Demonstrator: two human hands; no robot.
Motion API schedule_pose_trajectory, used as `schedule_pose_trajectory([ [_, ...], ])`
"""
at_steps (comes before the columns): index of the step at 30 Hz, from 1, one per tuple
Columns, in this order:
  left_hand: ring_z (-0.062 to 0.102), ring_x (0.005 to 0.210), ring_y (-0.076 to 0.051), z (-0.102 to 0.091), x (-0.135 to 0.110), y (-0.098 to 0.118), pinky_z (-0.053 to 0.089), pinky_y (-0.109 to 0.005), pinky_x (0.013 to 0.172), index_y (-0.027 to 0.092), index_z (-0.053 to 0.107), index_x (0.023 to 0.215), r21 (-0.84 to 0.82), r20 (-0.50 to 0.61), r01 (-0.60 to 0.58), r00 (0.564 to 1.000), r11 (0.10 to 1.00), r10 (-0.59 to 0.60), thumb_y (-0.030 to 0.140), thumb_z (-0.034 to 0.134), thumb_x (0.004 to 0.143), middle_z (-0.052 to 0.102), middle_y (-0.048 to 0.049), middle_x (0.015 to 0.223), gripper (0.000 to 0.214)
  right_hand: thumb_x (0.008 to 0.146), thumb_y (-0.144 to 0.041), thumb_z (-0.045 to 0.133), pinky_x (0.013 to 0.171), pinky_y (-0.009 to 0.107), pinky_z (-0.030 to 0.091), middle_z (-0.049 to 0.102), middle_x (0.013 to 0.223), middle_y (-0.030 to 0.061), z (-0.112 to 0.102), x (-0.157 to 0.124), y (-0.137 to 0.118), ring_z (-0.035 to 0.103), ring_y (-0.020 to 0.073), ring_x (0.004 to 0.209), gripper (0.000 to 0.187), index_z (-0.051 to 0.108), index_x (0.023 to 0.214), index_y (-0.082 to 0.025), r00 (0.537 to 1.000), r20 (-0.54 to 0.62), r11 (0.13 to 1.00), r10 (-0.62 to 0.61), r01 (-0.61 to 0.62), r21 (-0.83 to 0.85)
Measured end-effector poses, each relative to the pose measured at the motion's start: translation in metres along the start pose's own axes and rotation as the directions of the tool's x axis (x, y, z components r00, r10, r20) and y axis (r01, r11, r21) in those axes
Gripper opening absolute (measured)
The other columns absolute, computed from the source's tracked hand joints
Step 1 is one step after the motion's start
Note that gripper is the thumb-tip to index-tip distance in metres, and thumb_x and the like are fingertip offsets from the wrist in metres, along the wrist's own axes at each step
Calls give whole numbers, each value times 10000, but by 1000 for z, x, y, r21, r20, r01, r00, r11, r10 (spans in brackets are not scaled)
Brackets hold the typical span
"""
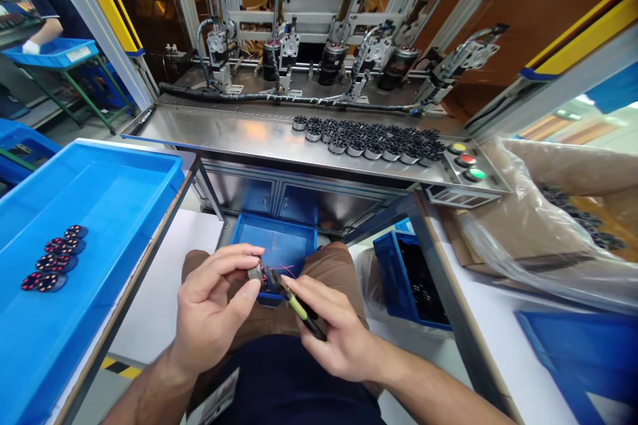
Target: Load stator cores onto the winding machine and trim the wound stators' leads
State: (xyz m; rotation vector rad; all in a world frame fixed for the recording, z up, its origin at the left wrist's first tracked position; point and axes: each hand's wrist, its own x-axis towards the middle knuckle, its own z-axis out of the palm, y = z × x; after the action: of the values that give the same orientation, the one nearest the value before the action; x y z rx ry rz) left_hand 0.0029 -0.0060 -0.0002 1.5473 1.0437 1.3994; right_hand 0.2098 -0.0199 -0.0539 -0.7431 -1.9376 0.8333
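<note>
In the head view, my left hand (216,299) pinches a small round motor stator (255,271) between thumb and fingers, its side turned to the right. Thin red wires stick out from it. My right hand (339,329) is wrapped round wire cutters (298,306) with black and yellow-green handles. Their jaws are at the stator's right face, by the wires; whether they are closed on a wire I cannot tell. Both hands are above my lap, over a blue bin (276,236) between my knees.
A blue tray (114,176) at the left holds several finished-looking stators (52,263). Many black rings (369,139) stand on the metal ledge (224,133) before a machine, beside push buttons (466,161). A plastic-lined carton (518,212) is right. A co-worker (47,6) stands far left.
</note>
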Motion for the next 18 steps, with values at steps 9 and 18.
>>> schedule_pose_trajectory([
  [9,648,1138,-205,-1,-5,1,567,-293,934,272,718,1093,39,13,-39,999,998,39,52,659,856,714,-53,1150,328,710,-28,524,916,417,568,582,1172,128,0,5,-7,606,242,1077,874,337,1538,-233,1000,16,997,0,-1,75],
  [18,655,1134,-201,-3,-5,-2,580,-292,935,245,698,1123,82,66,-110,992,991,104,19,653,845,703,-64,1156,361,759,-21,514,770,346,570,643,1029,89,2,2,-3,626,203,895,802,376,1520,-233,1000,-23,1000,-6,7,29],
])
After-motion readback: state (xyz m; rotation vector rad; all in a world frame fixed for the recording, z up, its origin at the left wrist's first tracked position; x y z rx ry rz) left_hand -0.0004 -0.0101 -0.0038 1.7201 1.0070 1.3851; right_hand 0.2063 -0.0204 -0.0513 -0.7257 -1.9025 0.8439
